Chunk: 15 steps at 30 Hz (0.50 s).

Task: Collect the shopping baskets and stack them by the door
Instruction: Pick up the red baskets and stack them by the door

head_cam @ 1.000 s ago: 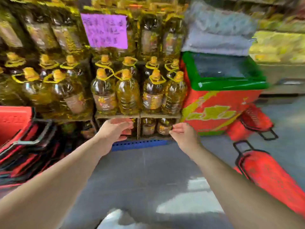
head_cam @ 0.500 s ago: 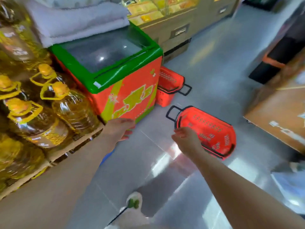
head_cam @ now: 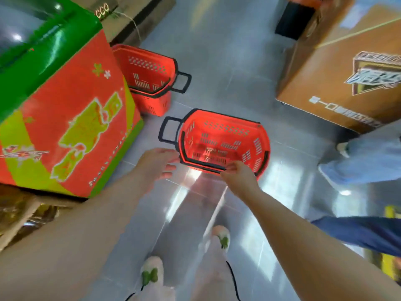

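A red shopping basket (head_cam: 225,140) with a black rim and handle stands on the grey floor in front of me. My right hand (head_cam: 238,177) touches its near rim, fingers curled at the black edge; a firm grip cannot be made out. My left hand (head_cam: 156,162) is open just left of the near corner of the basket, fingers spread toward it. A second red basket (head_cam: 149,72) stands farther back, against the freezer's side.
A red and green chest freezer (head_cam: 65,118) is close on the left. A brown carton (head_cam: 347,68) stands at the right. Another person's legs and shoe (head_cam: 355,161) are at the right edge. My own feet (head_cam: 152,272) are below.
My view swung right from the oil bottles down to the floor. Both hands moved forward to the nearer basket, the right one reaching its rim.
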Each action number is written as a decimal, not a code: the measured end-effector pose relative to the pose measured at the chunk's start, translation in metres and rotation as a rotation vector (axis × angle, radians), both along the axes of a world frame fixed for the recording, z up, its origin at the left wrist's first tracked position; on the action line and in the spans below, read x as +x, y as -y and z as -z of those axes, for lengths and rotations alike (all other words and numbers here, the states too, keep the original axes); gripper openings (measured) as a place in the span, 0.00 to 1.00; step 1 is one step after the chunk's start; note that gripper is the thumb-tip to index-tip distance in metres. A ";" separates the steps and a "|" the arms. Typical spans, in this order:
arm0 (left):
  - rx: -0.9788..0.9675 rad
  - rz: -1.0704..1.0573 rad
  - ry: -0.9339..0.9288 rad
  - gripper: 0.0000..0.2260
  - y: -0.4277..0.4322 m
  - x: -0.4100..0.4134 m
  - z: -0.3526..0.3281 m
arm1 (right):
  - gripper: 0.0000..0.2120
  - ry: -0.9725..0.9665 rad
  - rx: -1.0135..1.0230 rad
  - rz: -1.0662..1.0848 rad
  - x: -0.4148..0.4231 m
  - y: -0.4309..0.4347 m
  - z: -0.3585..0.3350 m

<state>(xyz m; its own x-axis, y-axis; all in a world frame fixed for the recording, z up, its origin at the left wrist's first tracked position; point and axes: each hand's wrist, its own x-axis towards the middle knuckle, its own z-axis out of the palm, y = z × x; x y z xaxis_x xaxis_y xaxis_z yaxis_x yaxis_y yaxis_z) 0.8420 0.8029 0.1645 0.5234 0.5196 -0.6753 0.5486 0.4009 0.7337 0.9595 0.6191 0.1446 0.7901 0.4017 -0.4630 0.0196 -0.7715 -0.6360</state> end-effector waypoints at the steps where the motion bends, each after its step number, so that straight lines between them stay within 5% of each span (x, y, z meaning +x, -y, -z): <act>1: -0.012 -0.017 -0.011 0.01 0.006 0.013 0.009 | 0.07 0.000 -0.002 -0.009 0.013 0.005 0.012; 7: -0.156 -0.080 -0.100 0.02 0.061 0.101 0.110 | 0.21 -0.068 -0.121 -0.093 0.100 0.050 0.131; 15: -0.208 -0.068 -0.253 0.04 0.093 0.150 0.252 | 0.32 0.112 -0.334 -0.406 0.165 0.080 0.282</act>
<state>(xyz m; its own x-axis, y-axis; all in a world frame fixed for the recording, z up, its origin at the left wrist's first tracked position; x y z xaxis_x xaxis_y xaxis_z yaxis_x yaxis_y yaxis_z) 0.9915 0.7099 -0.0873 0.2946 0.3850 -0.8746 0.6695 0.5700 0.4764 1.1241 0.5388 -0.1378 0.6537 0.5304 -0.5399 0.4119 -0.8478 -0.3341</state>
